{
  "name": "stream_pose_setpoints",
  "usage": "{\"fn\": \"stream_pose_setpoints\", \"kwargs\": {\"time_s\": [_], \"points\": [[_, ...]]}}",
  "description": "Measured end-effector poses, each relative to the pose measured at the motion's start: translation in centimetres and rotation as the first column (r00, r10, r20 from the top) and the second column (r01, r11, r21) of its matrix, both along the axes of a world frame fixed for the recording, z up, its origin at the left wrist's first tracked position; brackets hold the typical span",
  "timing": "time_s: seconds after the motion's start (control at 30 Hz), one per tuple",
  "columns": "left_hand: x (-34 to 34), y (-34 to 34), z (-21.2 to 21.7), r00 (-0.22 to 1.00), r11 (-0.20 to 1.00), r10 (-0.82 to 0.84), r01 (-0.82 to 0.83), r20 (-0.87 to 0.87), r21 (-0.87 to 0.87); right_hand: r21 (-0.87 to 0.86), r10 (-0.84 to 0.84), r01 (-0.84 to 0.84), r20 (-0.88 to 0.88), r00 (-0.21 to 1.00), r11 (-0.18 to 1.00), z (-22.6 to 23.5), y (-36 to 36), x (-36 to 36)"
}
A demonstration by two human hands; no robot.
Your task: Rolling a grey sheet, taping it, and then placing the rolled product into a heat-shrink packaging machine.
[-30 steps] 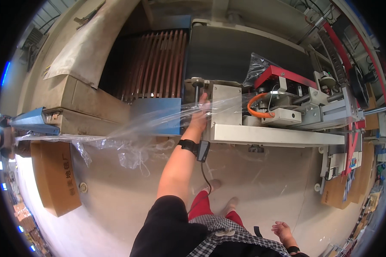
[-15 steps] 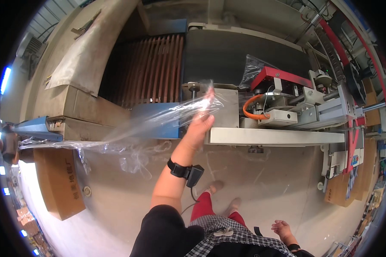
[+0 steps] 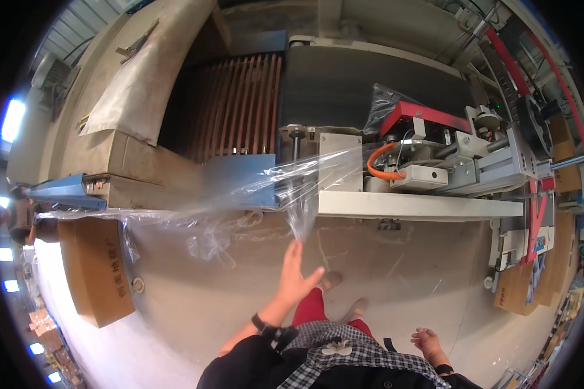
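Clear plastic film stretches from the far left across the blue edge of the machine to its white frame. A narrow fold of the film tapers down to the fingertips of my left hand. The fingers of that hand point away from me and its thumb is spread apart; I cannot see a firm grip on the film. My right hand hangs low at the right, its fingers loosely bent and apart, with nothing in them.
The machine has a dark conveyor belt, brown slatted rollers, a red guard, an orange hose and a long white rail. A cardboard box stands at the left; another is at the right.
My left hand has drawn back toward me from over the machine's edge, and a fold of film now trails down to its fingertips. The right hand has barely moved.
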State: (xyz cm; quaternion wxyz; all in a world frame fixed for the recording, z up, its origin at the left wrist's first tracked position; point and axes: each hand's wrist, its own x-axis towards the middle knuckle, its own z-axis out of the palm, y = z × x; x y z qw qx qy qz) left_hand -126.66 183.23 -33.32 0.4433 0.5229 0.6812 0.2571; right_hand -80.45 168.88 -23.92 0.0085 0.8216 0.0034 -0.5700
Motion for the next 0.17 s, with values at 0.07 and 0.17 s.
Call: {"fn": "stream_pose_setpoints", "kwargs": {"time_s": [0.07, 0.17], "points": [[0.9, -5.2, -2.3, 0.994, 0.971, -0.073, 0.088, 0.077, -0.223, 0.019, -0.007, 0.007, 0.013, 1.000, 1.000, -0.7, 0.2, 0.3], [-1.3, -12.7, -10.0, 0.975, 0.876, -0.100, 0.181, 0.199, -0.447, 0.035, 0.007, -0.008, 0.009, 1.000, 0.999, -1.7, 1.8, -0.4]]}}
